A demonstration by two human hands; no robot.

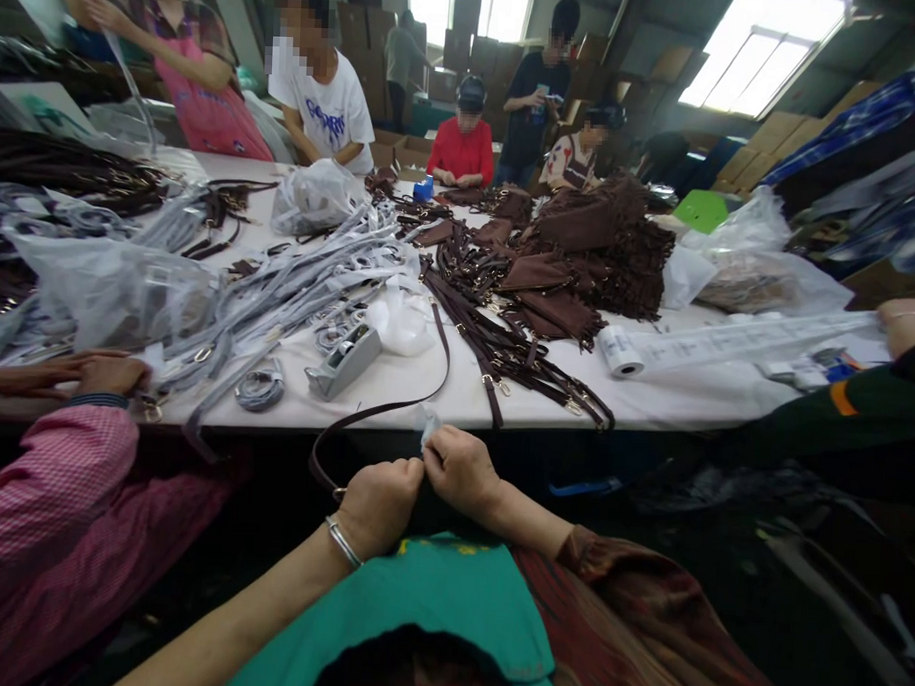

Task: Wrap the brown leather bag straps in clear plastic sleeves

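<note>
A long, narrow, dark brown strap (382,409) with a gold-coloured metal fitting (339,494) runs in an open curve from the left hand (381,502) up over the near edge of the white-covered worktop (681,401) toward a heap of similar dark brown straps (507,340). The left grip is curled closed and appears to grasp the strap near its fitting, though the fingers hide the exact hold. The right grip, knuckles close beside the left, pinches a small piece of thin translucent film (429,422); whether it also holds the strap cannot be told. The strap is judged light and pliable, springy enough to keep a bowed loop yet limp over its length; the smooth metal part may slide or turn under the fingers, so the flat band just beside it offers the surest hold. The film is probably slippery and easily creased, best taken by one edge between thumb and forefinger. Farther out lie a grey plastic tape dispenser (346,364), a crumpled white translucent plastic wrapping (402,321), stacked dark brown pouches (603,238) and, toward the right, a white printed roll (623,354).
</note>
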